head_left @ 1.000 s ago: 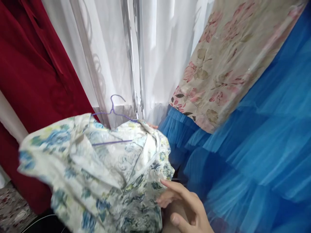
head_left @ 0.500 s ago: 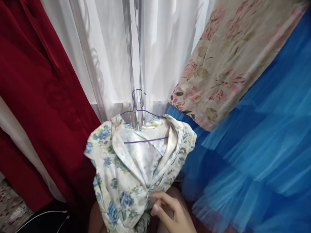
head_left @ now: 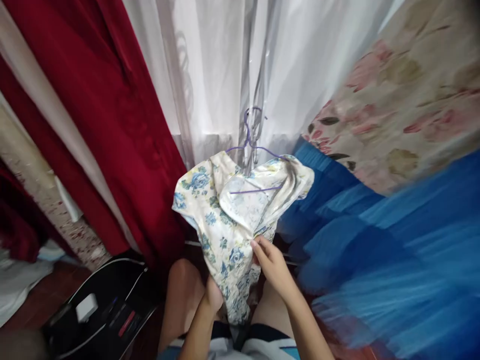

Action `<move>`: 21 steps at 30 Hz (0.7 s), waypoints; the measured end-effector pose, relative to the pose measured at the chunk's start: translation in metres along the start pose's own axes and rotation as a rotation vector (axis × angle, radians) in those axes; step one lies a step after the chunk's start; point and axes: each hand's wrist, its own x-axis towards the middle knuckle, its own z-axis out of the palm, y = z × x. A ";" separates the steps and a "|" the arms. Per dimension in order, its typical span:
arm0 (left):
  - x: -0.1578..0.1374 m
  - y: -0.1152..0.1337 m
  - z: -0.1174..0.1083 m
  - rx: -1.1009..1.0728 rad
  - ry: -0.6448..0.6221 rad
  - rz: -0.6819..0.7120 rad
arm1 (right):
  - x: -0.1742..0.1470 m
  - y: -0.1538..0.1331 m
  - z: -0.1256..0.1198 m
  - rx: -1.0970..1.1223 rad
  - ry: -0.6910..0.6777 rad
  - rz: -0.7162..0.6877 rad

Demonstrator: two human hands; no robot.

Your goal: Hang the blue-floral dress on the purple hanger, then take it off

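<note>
A white floral blouse or dress (head_left: 210,220) with blue roses and a wide collar hangs on a thin purple hanger (head_left: 258,190). Its lower part tapers down between my knees. My right hand (head_left: 272,262) pinches the front of the garment at the bottom of the V-shaped neckline, thumb and forefinger together. Lower down, my left hand (head_left: 214,295) touches the garment's left edge; its fingers are hidden behind the cloth. Above the collar, the hanger's hook stands in front of the white curtain.
Sheer white curtains (head_left: 210,75) hang behind. On the left are red drapes (head_left: 146,175) and a black open bag (head_left: 108,285) holding a white box (head_left: 86,307) and small items. A blue tulle skirt (head_left: 393,260) and a pink-flowered cloth (head_left: 375,120) hang at the right.
The view has shifted left and down, bringing the bag and my left hand into sight. My right hand now pinches the garment's front, and the garment hangs narrower at the bottom.
</note>
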 end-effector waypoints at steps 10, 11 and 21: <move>-0.014 -0.010 0.006 0.903 0.174 0.693 | -0.038 -0.003 -0.009 0.201 0.054 0.160; -0.015 -0.014 0.010 0.934 0.051 0.653 | -0.041 -0.005 -0.005 0.232 0.042 0.175; -0.003 0.002 0.015 1.084 -0.096 0.594 | -0.024 -0.035 0.010 0.342 -0.044 0.224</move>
